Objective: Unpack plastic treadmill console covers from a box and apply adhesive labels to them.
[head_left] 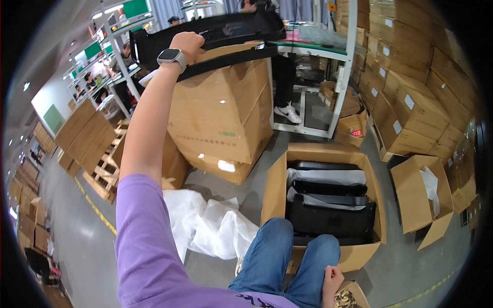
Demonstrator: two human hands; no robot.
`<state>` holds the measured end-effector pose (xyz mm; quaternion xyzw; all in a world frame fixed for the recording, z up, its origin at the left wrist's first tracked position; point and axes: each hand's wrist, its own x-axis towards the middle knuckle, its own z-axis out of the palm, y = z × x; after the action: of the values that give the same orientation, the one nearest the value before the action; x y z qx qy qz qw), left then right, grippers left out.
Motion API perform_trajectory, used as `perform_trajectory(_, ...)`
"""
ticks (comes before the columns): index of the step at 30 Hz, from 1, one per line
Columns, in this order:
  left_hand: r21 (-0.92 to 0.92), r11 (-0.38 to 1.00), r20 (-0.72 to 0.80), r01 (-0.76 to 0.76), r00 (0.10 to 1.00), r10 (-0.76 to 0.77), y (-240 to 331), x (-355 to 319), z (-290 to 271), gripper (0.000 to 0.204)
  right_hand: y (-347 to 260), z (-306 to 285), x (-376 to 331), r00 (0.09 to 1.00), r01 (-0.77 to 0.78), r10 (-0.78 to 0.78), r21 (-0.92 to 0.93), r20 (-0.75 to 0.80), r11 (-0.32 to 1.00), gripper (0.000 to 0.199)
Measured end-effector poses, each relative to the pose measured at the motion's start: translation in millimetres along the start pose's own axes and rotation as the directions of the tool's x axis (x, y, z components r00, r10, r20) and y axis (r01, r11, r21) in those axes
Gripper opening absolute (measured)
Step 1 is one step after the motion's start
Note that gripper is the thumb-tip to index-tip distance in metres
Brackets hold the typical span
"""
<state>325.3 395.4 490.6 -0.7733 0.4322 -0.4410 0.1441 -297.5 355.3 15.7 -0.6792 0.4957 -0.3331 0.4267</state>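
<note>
A long black plastic panel (215,31) is held up at the top of the view, about 12 o'clock, stretching from roughly 11 o'clock across toward 1 o'clock. It rides above a large tilted cardboard box (226,118), near the box's top edge; whether the two touch cannot be told. The left hand (189,43) is raised at full reach, fingers wrapped closed around the panel's lower edge near its left end. A grey-strapped smartwatch (171,57) sits on that wrist, and a purple sleeve (144,241) covers the upper arm.

The right hand (333,280) is low at 5 o'clock, curled loosely beside the person's knee in blue jeans (280,256), just above a small patterned box (348,299); whether it grips anything cannot be told.

Directly ahead of the knees, toward 4 o'clock from the centre, an open cardboard carton (275,190) on the floor holds more black panels (331,218) layered with white wrapping (328,177). At 7 o'clock of that carton, crumpled white plastic sheeting (205,226) lies on the grey floor. An empty open box (418,197) stands at 3 o'clock, with stacked sealed cartons (411,102) behind it at 2 o'clock. Wooden pallets (108,167) lie at 9 o'clock. Another person's legs and white shoe (288,113) stand by a white-framed workbench (328,51) at 1 o'clock
</note>
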Motion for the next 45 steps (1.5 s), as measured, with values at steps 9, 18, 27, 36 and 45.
perform_trajectory(9, -0.170, 0.973, 0.197, 0.158, 0.972, -0.124, -12, 24, 67, 0.030, -4, 9, 9, 0.991, -0.063, 0.062, -0.003, -0.116, 0.998, 0.021)
perform_trajectory(18, -0.247, 0.906, 0.213, 0.345, 0.931, -0.296, -23, 22, 92, 0.035, -11, 11, 17, 0.989, -0.109, 0.110, 0.018, -0.099, 0.994, 0.023)
perform_trajectory(27, -0.316, 0.930, 0.158, 0.190, 0.977, -0.146, -30, -2, 124, 0.032, -25, 14, 7, 0.990, -0.085, 0.078, -0.061, -0.119, 0.994, 0.023)
perform_trajectory(36, -0.850, 0.525, -0.129, -0.045, 0.984, -0.124, 131, -4, 99, 0.039, -25, -16, 51, 0.736, -0.494, 0.666, 0.769, 0.121, 0.406, 0.026)
perform_trajectory(45, -0.980, 0.079, 0.187, 0.180, 0.728, 0.660, 543, -153, 103, 0.019, 43, -49, 24, 0.650, -0.414, 0.743, 0.895, 0.162, 0.167, 0.018)
